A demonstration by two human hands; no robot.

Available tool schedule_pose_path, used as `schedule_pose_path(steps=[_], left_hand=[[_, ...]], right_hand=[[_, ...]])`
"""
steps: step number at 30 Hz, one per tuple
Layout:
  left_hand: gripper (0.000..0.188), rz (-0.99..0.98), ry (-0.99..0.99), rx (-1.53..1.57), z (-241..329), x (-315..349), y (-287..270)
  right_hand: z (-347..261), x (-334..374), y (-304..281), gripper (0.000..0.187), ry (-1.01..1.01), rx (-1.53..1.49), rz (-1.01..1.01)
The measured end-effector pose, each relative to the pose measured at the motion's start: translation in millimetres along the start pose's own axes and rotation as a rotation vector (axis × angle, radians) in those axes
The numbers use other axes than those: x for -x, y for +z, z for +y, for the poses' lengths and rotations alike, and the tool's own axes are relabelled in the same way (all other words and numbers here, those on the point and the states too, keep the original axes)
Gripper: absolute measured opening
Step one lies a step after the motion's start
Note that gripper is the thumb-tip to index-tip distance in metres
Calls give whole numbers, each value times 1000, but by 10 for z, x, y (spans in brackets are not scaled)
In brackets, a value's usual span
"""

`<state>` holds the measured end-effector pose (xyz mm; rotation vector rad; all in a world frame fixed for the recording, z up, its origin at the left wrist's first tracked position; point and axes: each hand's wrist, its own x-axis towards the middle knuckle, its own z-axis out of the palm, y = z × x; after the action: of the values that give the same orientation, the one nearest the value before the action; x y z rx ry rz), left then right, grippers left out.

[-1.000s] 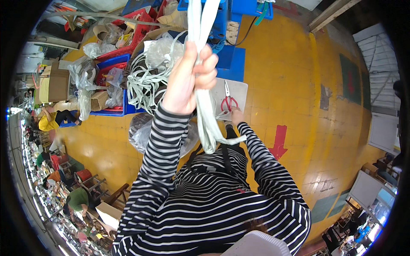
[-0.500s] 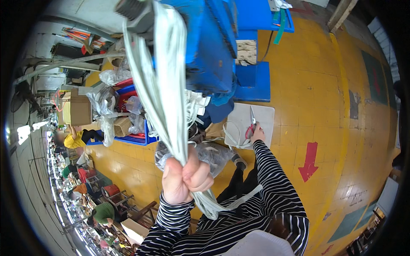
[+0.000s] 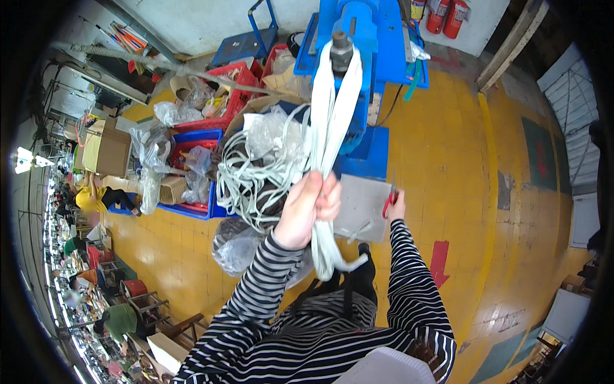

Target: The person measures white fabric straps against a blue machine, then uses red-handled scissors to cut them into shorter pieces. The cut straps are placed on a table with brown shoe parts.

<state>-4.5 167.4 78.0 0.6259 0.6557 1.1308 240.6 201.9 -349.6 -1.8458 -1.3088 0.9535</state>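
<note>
My left hand point(image 3: 306, 211) is closed round a bundle of pale whitish-green straps point(image 3: 331, 118). Beyond the fist the straps run up in two taut legs that loop over the dark bolt point(image 3: 341, 52) on a blue machine point(image 3: 378, 32). Their loose ends droop below the hand over my lap. Off to the right, my right hand point(image 3: 397, 208) grips a pair of red-handled scissors point(image 3: 387, 202), at the right edge of a grey board point(image 3: 358, 192). A short strap piece lies on the board. More straps are heaped in a tangled pile point(image 3: 246, 179) left of the bundle.
Blue crates point(image 3: 203, 208) and red crates point(image 3: 240, 96) with plastic bags stand at the left. A clear plastic bag point(image 3: 236, 253) lies on the yellow floor point(image 3: 460, 211). A blue trolley point(image 3: 243, 46) and fire extinguishers point(image 3: 455, 19) are at the back. Co-workers sit far left.
The view has shifted, bringing the bolt and more of the machine into sight. My left hand and the bundle now appear lower and farther right. The scissors have shifted to the board's right edge.
</note>
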Motion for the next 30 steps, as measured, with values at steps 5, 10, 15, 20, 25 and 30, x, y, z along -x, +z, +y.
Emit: schedule_pose_path(steps=[5,10,15,20,25,30], left_hand=[[37,-62,83,-121,-50,-141,-186],[33,37,314,-366,-234,-270,-290],[36,105,316,-342,-542,-383,-498],[43,110,292,-301,-780,-396,-645],[46,117,335,-301,-836,-367,-625],[43,152,349,-374,-805,-303,-594]], right_hand=[[-1060,618,-632,47,-67,-560,-35],[-2086,1847,-1251,53,82,-1275,-504],[-2512,2561,-1457,79,595,-1503,-822],[-2583,2743,-1219,82,593,-1293,-914],[-2710,2688,-1047,71,594,-1240,-860],[-2867,2587,-983,65,618,-1262,-764]])
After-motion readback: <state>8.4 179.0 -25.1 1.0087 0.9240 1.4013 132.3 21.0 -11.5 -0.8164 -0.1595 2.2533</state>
